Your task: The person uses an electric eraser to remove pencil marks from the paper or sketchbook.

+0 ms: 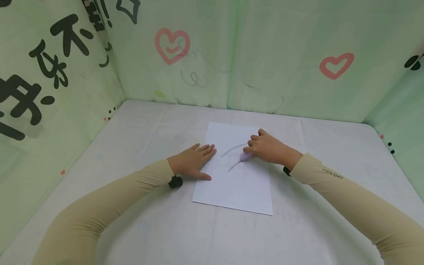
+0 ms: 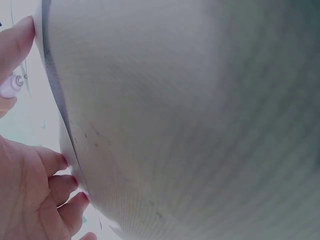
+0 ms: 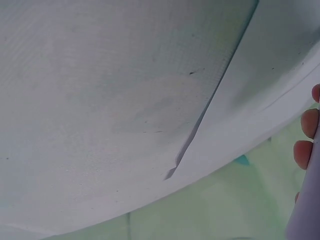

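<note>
White sheet of paper [image 1: 236, 176] at the centre of the frame, flat on the pale cloth-covered table [image 1: 139, 221], long edge running away from the camera and turned slightly. Two curved grey pencil-like strokes [image 1: 232, 154] across its upper half.

Left hand [image 1: 192, 162] just left of centre, palm down, fingers straight and together, fingertips resting over the sheet's left edge, thumb stretched out along the lower side onto the paper. Holding nothing, only pressing flat. Seen again at the lower left of the left wrist view [image 2: 35, 200], fingertips against the paper's edge [image 2: 65, 125].

Right hand [image 1: 268, 149] right of centre, over the upper right part of the sheet, fingers curled round a lilac marker [image 1: 246, 157], tip down on the paper at the upper end of the lower stroke. In the right wrist view, fingertips [image 3: 307, 140] at the right edge, with the pale body of the marker [image 3: 305, 210] at the lower right and the sheet's corner [image 3: 172, 172] near the middle.

Beige sleeves [image 1: 364, 206] on both arms, a dark band at each wrist. Green fabric screen [image 1: 265, 55] round three sides of the table, printed with pink hearts [image 1: 172, 44] and black characters [image 1: 49, 55] at the upper left.
</note>
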Motion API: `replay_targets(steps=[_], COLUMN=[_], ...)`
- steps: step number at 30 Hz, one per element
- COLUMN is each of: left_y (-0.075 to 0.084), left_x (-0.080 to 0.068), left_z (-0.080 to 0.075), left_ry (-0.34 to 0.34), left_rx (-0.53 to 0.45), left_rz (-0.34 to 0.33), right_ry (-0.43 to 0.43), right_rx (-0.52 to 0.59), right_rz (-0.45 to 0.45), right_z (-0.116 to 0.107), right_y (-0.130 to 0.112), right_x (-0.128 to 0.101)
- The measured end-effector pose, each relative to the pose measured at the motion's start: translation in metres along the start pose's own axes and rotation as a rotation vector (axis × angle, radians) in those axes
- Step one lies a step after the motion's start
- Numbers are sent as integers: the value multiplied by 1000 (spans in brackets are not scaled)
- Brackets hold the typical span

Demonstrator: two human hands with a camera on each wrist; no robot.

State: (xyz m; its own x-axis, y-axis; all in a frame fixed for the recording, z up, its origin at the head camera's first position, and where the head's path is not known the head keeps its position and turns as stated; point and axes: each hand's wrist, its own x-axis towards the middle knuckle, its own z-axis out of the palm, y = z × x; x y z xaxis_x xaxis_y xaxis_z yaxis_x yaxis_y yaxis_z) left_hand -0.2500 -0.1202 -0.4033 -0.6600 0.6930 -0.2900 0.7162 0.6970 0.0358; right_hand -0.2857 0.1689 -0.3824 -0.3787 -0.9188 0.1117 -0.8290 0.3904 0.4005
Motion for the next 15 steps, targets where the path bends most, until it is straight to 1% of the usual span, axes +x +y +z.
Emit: replay_targets(steps=[7,12,15], left_y=[0,0,0], left_x=[1,1,0], left_z=[-1,1,1], left_ry=[-7,-2,0], left_rx=[12,6,6], left_rz=[-10,-5,-5], right_ry=[11,11,14], right_rx=[-15,18,-5], right_rz=[9,-13,-4], right_z=[1,1,1], right_y=[1,1,0], right_x=[0,0,0])
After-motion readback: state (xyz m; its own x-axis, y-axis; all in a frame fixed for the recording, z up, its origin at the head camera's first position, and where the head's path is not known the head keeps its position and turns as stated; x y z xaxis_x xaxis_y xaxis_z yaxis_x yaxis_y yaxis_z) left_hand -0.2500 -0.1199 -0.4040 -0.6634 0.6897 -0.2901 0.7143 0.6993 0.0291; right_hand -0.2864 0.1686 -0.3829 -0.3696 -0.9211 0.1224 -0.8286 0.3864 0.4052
